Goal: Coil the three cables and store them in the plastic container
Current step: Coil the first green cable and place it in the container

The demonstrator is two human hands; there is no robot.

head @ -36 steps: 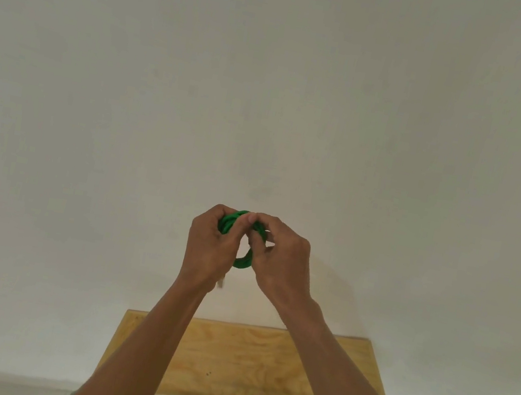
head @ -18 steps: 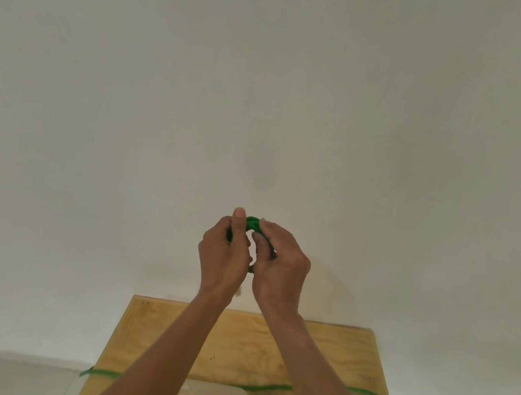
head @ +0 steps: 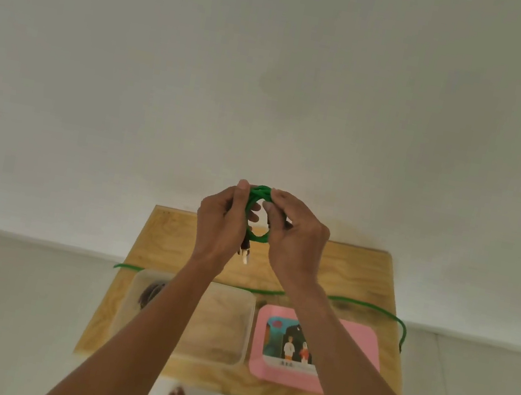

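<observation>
Fingers (head: 243,191) around upright green coil (head: 261,194)

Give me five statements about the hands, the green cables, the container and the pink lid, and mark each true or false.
1. Both hands hold a green coil above the table. True.
2. The clear plastic container stands to the right of the pink lid. False: it stands to its left.
3. A second green cable lies straight across the table. True.
4. The left hand rests flat on the table. False: it grips the coil in the air.
5. The right hand holds the pink lid. False: it pinches the coil.
</observation>
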